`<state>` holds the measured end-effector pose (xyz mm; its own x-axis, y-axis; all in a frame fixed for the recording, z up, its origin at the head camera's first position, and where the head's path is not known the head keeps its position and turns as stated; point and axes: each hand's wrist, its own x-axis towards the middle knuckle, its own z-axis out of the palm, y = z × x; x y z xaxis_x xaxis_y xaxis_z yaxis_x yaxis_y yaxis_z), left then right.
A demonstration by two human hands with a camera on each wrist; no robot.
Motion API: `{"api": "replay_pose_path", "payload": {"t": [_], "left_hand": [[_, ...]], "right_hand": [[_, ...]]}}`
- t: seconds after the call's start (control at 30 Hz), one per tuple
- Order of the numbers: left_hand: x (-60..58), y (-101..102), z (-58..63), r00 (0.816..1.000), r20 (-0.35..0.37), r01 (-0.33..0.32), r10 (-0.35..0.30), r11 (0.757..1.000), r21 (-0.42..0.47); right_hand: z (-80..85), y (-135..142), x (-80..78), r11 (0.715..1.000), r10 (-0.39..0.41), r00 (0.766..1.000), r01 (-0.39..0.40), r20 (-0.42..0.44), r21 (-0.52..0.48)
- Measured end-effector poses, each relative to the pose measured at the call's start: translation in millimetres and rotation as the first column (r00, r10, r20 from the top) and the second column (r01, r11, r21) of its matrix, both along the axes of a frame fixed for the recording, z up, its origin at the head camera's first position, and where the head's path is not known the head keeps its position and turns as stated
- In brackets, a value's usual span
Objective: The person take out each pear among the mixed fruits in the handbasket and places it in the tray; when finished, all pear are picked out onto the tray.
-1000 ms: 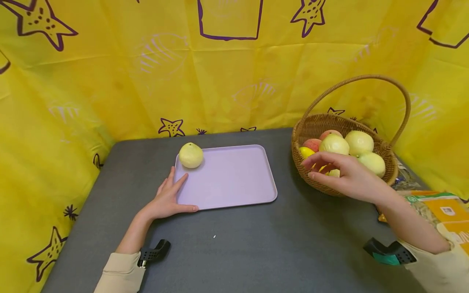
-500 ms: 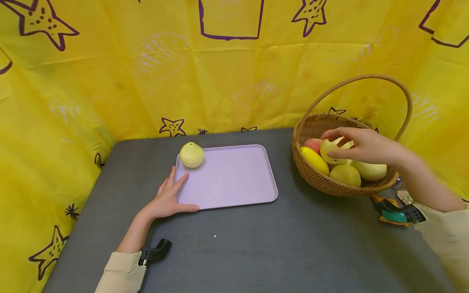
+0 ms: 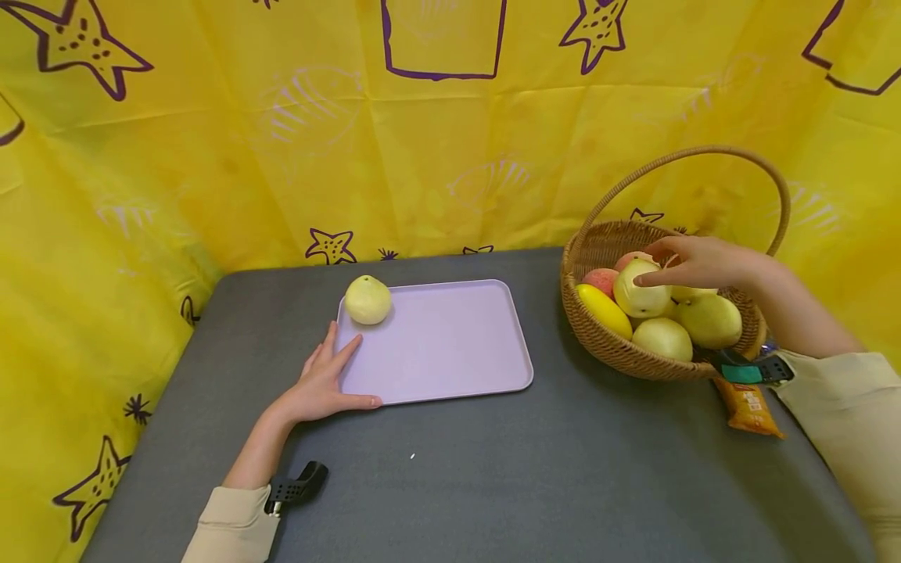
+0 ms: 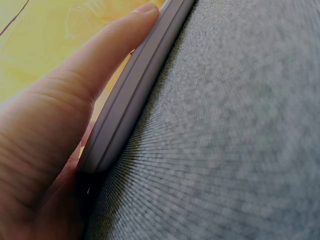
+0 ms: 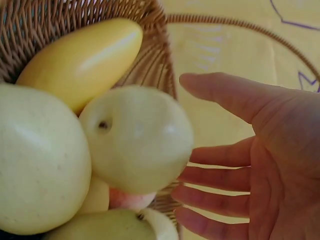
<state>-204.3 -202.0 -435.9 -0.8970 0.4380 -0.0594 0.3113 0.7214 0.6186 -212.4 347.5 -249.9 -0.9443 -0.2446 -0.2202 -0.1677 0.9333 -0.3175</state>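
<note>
Spread, straight fingers of my left hand (image 3: 318, 383) rest on the near left corner of a pale purple tray (image 3: 443, 344). In the left wrist view the thumb (image 4: 107, 47) lies along the tray's rim. A pale yellow round fruit (image 3: 367, 300) sits at the tray's far left corner. My right hand (image 3: 711, 262) is over a wicker basket (image 3: 612, 352), its fingers loosely extended beside a pale pear-like fruit (image 3: 639, 295) on the pile. In the right wrist view the thumb is apart from that fruit (image 5: 137, 140); whether the fingertips touch it, I cannot tell.
The basket also holds a yellow mango-like fruit (image 3: 604, 310), reddish fruits (image 3: 600, 280) and several pale ones. Its tall handle (image 3: 718, 148) arches behind my right hand. An orange packet (image 3: 750, 408) lies right of the basket. Yellow patterned cloth (image 3: 436, 172) surrounds the grey table.
My right hand has moved from the basket's front to its back right, over the fruit, then slightly up within the last half second. My left hand, the tray and its fruit have not moved.
</note>
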Motion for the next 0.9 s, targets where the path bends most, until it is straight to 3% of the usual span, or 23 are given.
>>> {"api": "replay_pose_path", "payload": {"t": [0.17,0.47,0.9], "left_hand": [[0.3,0,2.0,1.0,-0.003,0.001,-0.001,1.0,0.001],[-0.6,0,0.7,1.0,-0.002,0.008,-0.008,1.0,0.0],[0.4,0,0.4,1.0,-0.006,0.003,-0.003,1.0,-0.003]], "right_hand": [[-6.9,4,-5.7,1.0,-0.002,0.998,0.0,0.064,0.021],[-18.8,5,-12.1,0.999,-0.024,0.981,0.032,0.195,-0.036],[-22.8,3,-15.6,0.998,-0.014,0.976,0.028,0.219,-0.059]]}}
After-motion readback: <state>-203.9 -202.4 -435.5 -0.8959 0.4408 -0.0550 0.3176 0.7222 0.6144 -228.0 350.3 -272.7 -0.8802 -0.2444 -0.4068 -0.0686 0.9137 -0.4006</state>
